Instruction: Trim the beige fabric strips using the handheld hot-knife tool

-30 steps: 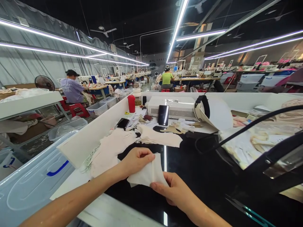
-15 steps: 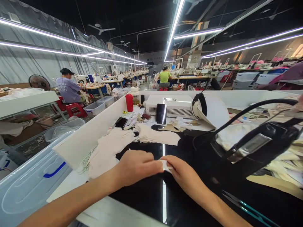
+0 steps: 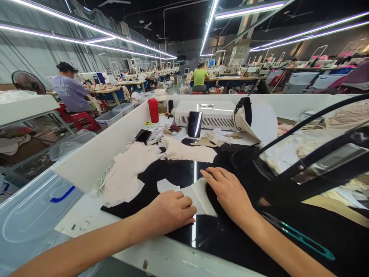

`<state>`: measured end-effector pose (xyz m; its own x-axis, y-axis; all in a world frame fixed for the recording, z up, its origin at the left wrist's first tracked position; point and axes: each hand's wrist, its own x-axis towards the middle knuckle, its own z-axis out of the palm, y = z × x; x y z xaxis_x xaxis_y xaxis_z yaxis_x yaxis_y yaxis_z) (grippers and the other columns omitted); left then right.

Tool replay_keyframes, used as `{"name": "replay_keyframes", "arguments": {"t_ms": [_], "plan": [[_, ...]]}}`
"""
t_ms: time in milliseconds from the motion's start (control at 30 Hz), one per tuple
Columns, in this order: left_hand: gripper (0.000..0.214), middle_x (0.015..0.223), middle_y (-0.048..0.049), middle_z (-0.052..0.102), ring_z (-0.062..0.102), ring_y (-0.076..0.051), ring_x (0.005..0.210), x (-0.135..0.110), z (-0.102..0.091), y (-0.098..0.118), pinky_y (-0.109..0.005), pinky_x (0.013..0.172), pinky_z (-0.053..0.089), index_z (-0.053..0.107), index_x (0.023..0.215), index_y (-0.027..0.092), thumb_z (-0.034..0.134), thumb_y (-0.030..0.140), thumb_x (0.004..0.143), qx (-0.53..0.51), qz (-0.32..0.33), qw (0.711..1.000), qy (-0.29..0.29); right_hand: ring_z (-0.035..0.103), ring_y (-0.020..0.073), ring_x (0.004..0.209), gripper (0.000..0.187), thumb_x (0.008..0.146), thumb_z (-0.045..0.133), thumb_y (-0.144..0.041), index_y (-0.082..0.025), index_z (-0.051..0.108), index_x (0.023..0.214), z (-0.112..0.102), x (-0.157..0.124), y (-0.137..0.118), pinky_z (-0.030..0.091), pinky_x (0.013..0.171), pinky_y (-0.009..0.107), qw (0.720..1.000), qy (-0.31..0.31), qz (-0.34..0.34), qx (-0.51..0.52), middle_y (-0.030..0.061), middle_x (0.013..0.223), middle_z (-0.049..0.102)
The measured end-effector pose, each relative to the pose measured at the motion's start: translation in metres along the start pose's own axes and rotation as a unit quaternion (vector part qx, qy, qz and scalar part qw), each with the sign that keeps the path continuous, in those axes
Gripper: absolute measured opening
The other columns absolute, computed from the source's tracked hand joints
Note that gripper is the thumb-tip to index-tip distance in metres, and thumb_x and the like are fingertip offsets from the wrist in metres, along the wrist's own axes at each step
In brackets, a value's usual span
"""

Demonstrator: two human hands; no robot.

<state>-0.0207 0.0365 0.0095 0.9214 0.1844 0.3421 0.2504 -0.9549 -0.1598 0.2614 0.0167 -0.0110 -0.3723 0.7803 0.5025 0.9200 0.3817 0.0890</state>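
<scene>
A white cut fabric piece lies on the black work surface in front of me, a strip along its right side folded or raised. My left hand rests over its left part, fingers curled together and covering some of it. At its right edge, my right hand lies palm down with the fingers stretched out and nothing gripped. Just beyond are a stack of pale cut pieces and a larger pale pile. Teal-handled scissors or snips lie beside my right forearm.
A black machine arm with a cable crowds the right side. Behind the fabric stand a phone, a white vented box and a red cup. White walls border the table. Co-workers sit at sewing stations further off.
Both hands, earlier pinching a small white bit together in the air, have come apart and lowered to the surface. The fabric piece now lies spread between them. The view has tilted down.
</scene>
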Motion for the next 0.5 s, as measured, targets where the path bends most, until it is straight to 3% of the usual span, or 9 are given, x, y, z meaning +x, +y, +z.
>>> {"name": "replay_keyframes", "arguments": {"t_ms": [133,200,300,400,500], "plan": [[0.013,0.099,-0.0011,0.073,0.065,-0.021,0.081,-0.001,-0.002,0.001,-0.036,0.068,0.048,0.071,0.114,0.022,0.072,0.033,0.119,0.010,0.000,1.000,0.015,0.078,0.0248,0.114,0.049,0.102,0.060,0.004,-0.028,0.077,0.135,-0.005,-0.007,-0.010,0.058,0.100,0.037,0.998,-0.012,-0.065,0.018,0.0062,0.121,0.086],[0.014,0.099,-0.0013,0.073,0.065,-0.021,0.080,-0.004,-0.006,0.002,-0.036,0.067,0.047,0.071,0.115,0.022,0.066,0.032,0.122,0.014,-0.002,1.000,0.022,0.077,0.0229,0.102,0.046,0.100,0.060,0.007,-0.027,0.076,0.127,-0.004,-0.010,-0.012,0.056,0.092,0.035,0.997,-0.020,-0.071,0.026,0.0044,0.113,0.085],[0.026,0.093,-0.0011,0.071,0.064,-0.019,0.072,-0.015,-0.014,0.005,-0.036,0.062,0.043,0.070,0.110,0.021,0.055,0.033,0.127,0.033,-0.028,0.999,0.021,0.075,0.0237,0.098,0.055,0.089,0.057,0.014,-0.024,0.075,0.125,-0.003,-0.014,-0.012,0.053,0.085,0.035,0.997,-0.024,-0.062,0.032,0.0058,0.116,0.084],[0.041,0.085,-0.0012,0.067,0.057,-0.017,0.059,-0.036,-0.024,0.008,-0.036,0.052,0.027,0.068,0.098,0.021,0.047,0.038,0.129,0.064,-0.114,0.991,-0.004,0.074,0.0247,0.095,0.058,0.080,0.054,0.017,-0.023,0.075,0.117,-0.005,-0.017,-0.014,0.052,0.082,0.036,0.997,-0.029,-0.057,0.040,0.0060,0.113,0.083],[0.048,0.067,0.0015,0.054,0.037,-0.016,0.046,-0.058,-0.035,0.006,-0.035,0.051,0.011,0.062,0.084,0.022,0.054,0.043,0.126,0.005,-0.275,0.962,-0.004,0.072,0.0237,0.089,0.051,0.082,0.053,0.017,-0.023,0.074,0.106,-0.010,-0.019,-0.020,0.051,0.079,0.037,0.997,-0.035,-0.049,0.047,0.0047,0.104,0.081]]}}
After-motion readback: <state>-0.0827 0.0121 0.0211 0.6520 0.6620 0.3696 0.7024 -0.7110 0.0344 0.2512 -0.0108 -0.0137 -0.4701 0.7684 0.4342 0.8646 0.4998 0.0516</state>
